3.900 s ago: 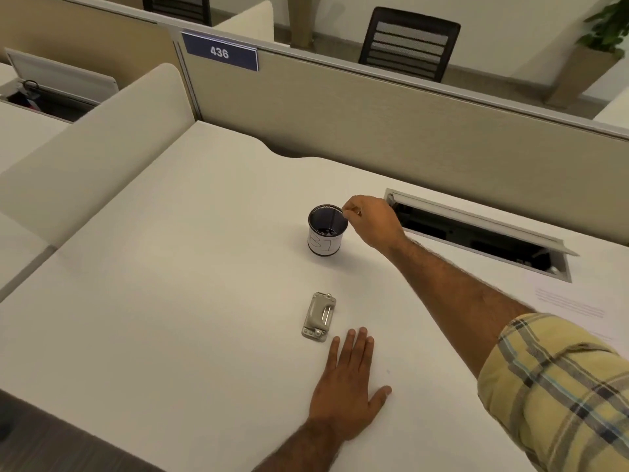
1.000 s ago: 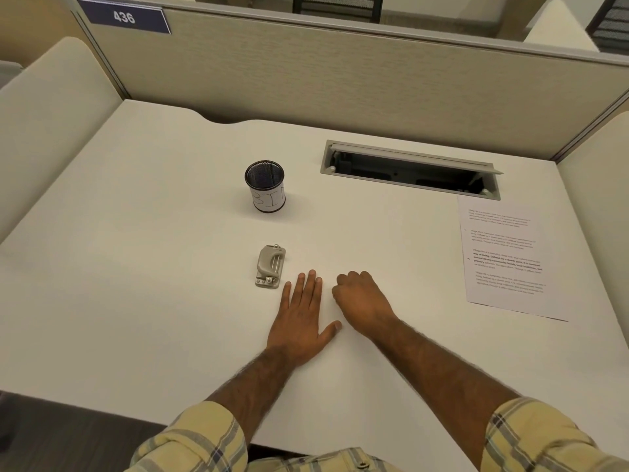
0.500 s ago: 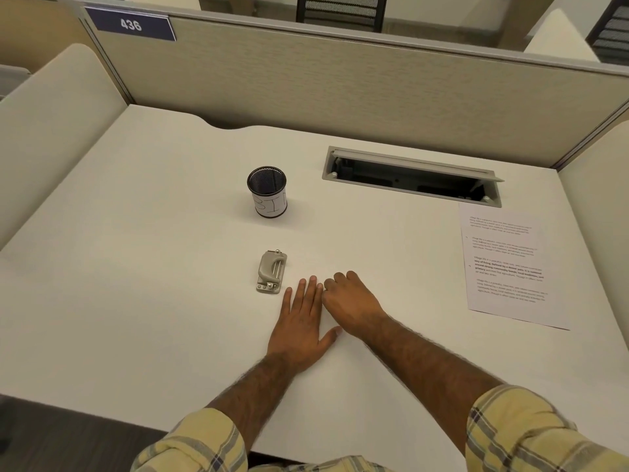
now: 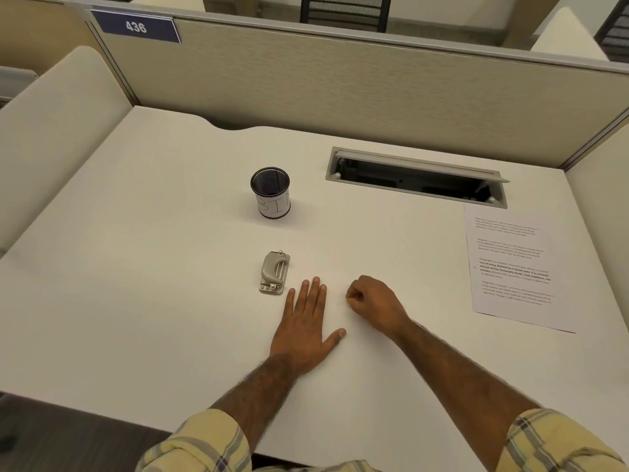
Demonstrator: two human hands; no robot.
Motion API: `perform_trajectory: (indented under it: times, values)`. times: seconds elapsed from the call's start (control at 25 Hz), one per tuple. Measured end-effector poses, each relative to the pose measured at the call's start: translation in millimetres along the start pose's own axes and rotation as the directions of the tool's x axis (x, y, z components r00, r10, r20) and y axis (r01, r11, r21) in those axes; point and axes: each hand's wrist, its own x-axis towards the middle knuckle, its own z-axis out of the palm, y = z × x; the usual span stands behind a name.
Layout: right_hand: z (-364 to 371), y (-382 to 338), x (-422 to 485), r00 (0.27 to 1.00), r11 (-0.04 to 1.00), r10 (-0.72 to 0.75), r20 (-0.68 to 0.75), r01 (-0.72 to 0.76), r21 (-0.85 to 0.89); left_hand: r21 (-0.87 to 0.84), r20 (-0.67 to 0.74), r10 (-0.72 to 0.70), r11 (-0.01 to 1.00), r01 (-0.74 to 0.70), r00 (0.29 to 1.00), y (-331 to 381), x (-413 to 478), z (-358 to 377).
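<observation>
My left hand (image 4: 306,321) lies flat on the white desk (image 4: 153,267), palm down with fingers straight, just right of a small grey metal punch-like tool (image 4: 274,273) and not touching it. My right hand (image 4: 372,301) rests on the desk beside it. Its fingers are curled and the thumb and forefinger tips meet at the desk surface. Nothing is visible between them. A black mesh cup (image 4: 271,194) with a white paper label stands upright farther back, apart from both hands.
A printed sheet of paper (image 4: 514,264) lies at the right edge of the desk. An open cable tray (image 4: 415,175) is sunk into the desk at the back right. Beige partition walls (image 4: 340,83) enclose the back and sides, with a sign reading 436 (image 4: 136,27).
My right hand left the mesh cup and came back to the desk beside my left hand. In the last half second it moved slightly right and curled its fingers. The left hand stayed flat.
</observation>
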Motion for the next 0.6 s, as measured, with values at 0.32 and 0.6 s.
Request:
perform_trajectory:
  times: [0.32,0.6]
  values:
    - [16,-15,-15,0.995,0.945,-0.011,-0.095,-0.021,-0.326,-0.006,-0.007,0.002,1.000,-0.003,1.000,0,0,1]
    - [28,-18,-16,0.994,0.966,-0.023,-0.103,-0.004,-0.259,0.003,0.003,0.003,1.000,-0.003,1.000,-1,0,2]
